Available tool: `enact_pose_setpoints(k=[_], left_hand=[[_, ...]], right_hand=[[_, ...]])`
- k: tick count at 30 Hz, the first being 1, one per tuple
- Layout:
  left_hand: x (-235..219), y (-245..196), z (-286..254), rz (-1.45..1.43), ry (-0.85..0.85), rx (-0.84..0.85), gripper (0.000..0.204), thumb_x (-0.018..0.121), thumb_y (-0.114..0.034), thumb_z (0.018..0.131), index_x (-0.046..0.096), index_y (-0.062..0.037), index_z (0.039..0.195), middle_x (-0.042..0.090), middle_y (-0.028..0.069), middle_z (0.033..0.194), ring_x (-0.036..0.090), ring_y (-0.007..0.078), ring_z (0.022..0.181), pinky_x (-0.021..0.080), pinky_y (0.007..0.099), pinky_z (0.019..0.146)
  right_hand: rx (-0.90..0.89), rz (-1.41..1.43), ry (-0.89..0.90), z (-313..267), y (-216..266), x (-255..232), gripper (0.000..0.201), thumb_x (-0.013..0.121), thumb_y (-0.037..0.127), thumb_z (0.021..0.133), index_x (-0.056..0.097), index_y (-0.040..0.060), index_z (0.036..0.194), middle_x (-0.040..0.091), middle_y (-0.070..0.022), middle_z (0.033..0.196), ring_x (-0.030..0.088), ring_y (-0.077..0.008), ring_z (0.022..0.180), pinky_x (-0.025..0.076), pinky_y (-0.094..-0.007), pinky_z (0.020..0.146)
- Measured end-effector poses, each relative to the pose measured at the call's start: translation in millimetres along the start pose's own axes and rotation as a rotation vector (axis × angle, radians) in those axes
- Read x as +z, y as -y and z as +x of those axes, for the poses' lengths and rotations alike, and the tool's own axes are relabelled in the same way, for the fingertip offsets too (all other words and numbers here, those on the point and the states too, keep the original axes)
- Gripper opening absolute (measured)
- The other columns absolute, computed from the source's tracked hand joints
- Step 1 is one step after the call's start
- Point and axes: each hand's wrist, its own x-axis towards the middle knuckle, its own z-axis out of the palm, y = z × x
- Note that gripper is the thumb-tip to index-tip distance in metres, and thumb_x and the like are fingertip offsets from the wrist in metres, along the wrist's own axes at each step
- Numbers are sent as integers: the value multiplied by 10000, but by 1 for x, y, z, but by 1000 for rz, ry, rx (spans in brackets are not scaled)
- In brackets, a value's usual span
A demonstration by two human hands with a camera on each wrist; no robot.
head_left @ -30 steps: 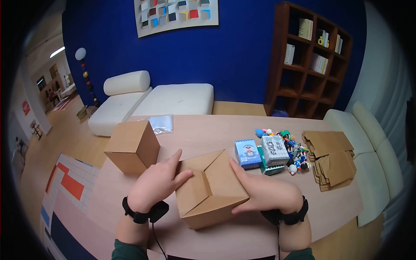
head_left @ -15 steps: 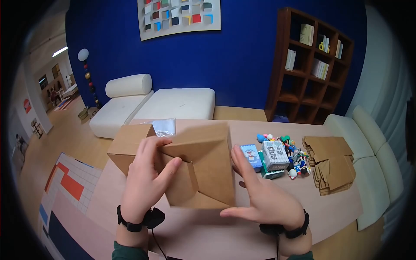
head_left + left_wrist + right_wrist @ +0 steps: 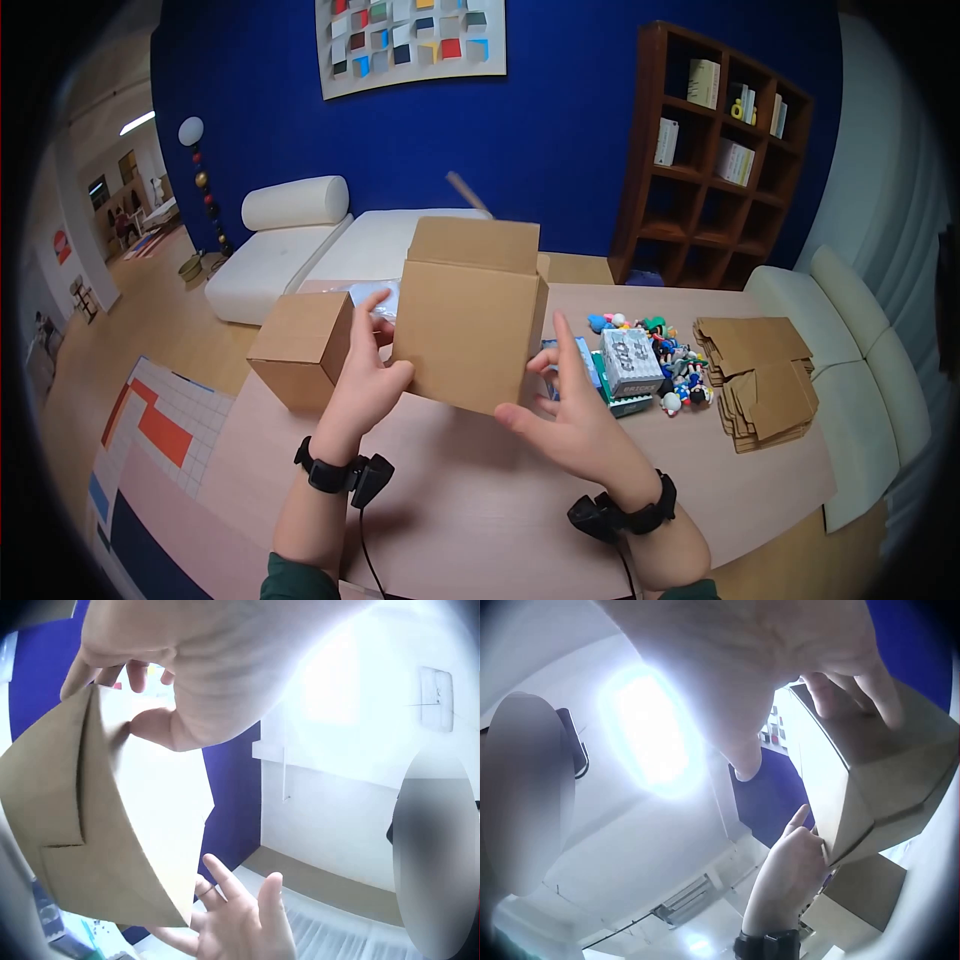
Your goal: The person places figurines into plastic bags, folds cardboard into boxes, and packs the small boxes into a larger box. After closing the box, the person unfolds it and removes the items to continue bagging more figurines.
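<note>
A cardboard box (image 3: 465, 330) is held up above the table, a plain side facing me, with flaps (image 3: 475, 245) standing up at its top. My left hand (image 3: 362, 395) grips its left side, thumb on the near face and fingers round the side. In the left wrist view, folded panels (image 3: 45, 795) overlap on the box's underside. My right hand (image 3: 580, 420) is at the box's right side, fingers loosely extended. Its fingertips (image 3: 889, 712) rest against the box in the right wrist view, while its thumb stands away from it. The box's inside is hidden.
A second, closed cardboard box (image 3: 300, 350) stands left on the table (image 3: 450, 520), near a clear plastic bag (image 3: 375, 298). Small printed boxes (image 3: 630, 362) and several little figures (image 3: 685, 375) lie to the right. Flattened cardboard (image 3: 760, 380) is stacked at the right edge.
The box has been lifted and tilted over, so its folded panels, first facing up, now face down and flaps stand at its top. Both hands have risen and turned with it.
</note>
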Motion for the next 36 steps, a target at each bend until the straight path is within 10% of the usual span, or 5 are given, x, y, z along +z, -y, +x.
enact_pose_setpoints(k=[11,18,21,27,36], left_hand=[[-31,-11,4,331,460,-384,217,521,-64,923,608,51,1084,696,150,970,700,232,801,557,345,794],[-48,-12,6,609,60,-42,291,576,-88,915,626,-28,1196,701,172,1035,685,315,862,540,379,840],[-46,-10,10,688,100,404,440,646,-103,886,571,-46,1316,677,186,1146,660,359,1000,518,389,918],[-29,-27,-6,621,273,86,761,785,-151,803,428,-21,1462,638,219,1229,620,318,1178,464,383,1041],[1,-57,-47,902,346,47,1152,849,-149,783,63,-53,1620,714,170,812,709,342,713,548,414,644]], right_hand=[[1,-378,76,9,-50,8,725,736,299,874,382,-52,1402,566,-327,1237,619,-415,1112,521,-478,934],[75,-917,265,-10,-62,14,145,654,124,882,592,-1,920,701,-209,816,694,-428,772,562,-513,709],[169,-944,236,-6,-55,12,193,616,146,911,617,14,1052,707,-226,894,691,-420,841,547,-513,743],[-68,-658,-192,0,-8,9,313,577,176,973,565,28,1248,708,-206,901,701,-408,811,563,-501,709],[-54,-779,-25,-16,12,5,509,688,268,925,475,28,1321,647,-201,1178,685,-420,893,569,-483,732]])
